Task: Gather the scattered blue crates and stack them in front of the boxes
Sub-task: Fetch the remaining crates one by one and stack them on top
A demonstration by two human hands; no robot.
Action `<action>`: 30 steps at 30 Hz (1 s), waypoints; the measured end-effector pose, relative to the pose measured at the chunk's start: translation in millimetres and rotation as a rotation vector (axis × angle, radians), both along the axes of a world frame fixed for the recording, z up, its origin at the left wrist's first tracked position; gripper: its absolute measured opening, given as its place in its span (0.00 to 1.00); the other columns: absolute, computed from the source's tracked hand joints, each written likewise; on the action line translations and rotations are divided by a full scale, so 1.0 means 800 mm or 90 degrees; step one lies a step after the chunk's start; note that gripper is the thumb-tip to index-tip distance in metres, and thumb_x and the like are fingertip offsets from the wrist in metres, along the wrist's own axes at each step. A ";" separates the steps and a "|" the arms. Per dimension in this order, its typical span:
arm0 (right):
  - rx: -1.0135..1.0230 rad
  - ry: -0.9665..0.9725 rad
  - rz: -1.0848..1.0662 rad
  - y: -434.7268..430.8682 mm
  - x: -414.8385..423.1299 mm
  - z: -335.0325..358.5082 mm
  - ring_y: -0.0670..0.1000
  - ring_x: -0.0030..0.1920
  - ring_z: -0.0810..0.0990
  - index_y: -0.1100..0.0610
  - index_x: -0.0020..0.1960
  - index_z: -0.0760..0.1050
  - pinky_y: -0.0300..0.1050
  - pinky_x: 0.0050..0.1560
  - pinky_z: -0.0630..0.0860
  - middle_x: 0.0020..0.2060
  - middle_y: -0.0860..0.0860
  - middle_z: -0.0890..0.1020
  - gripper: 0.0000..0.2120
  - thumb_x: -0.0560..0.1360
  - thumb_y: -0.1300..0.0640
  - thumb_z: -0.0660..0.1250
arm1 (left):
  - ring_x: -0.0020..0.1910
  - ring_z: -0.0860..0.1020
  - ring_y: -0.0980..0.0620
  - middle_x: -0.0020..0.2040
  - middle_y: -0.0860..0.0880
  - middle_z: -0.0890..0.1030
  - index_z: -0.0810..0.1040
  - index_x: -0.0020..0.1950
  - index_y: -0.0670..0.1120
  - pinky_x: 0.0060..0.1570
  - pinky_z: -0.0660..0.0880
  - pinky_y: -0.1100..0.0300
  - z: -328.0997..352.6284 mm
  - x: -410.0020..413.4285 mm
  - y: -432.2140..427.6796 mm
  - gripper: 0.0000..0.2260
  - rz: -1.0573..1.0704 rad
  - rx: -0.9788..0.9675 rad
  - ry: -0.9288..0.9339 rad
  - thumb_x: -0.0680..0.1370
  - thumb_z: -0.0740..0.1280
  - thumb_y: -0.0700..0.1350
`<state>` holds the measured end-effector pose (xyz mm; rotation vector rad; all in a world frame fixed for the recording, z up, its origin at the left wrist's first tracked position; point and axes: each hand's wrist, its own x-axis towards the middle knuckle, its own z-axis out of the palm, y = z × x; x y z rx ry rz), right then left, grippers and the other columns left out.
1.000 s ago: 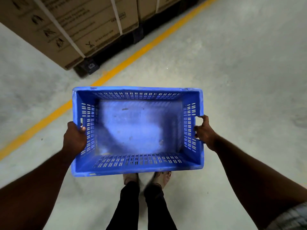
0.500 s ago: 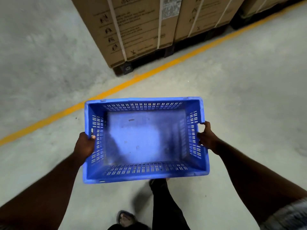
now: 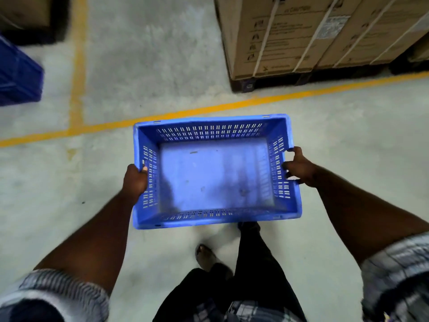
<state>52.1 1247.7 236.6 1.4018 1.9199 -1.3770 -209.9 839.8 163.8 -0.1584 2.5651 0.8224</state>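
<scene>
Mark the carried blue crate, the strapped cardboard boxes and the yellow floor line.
blue crate (image 3: 216, 177): head view, bare inside floor.
cardboard boxes (image 3: 290, 49): head view, front face of nearest box.
yellow floor line (image 3: 209, 110): head view, stretch just beyond the crate.

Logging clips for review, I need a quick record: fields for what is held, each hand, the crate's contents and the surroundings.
held: blue perforated plastic crate, upright, carried above the floor
left hand: grips the crate's left wall
right hand: grips the handle slot in its right wall
contents: empty
ahead right: strapped brown cardboard boxes on a dark pallet
left edge: darker blue crate-like shape, blurred
floor: grey concrete floor with yellow painted lines
</scene>
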 end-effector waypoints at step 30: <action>0.043 0.044 0.378 -0.407 -0.528 0.119 0.52 0.29 0.75 0.46 0.66 0.58 0.39 0.29 0.66 0.39 0.58 0.76 0.26 0.75 0.65 0.63 | 0.46 0.78 0.26 0.47 0.27 0.78 0.74 0.47 0.38 0.43 0.78 0.35 0.012 -0.197 -0.562 0.41 0.443 0.086 0.049 0.68 0.54 0.78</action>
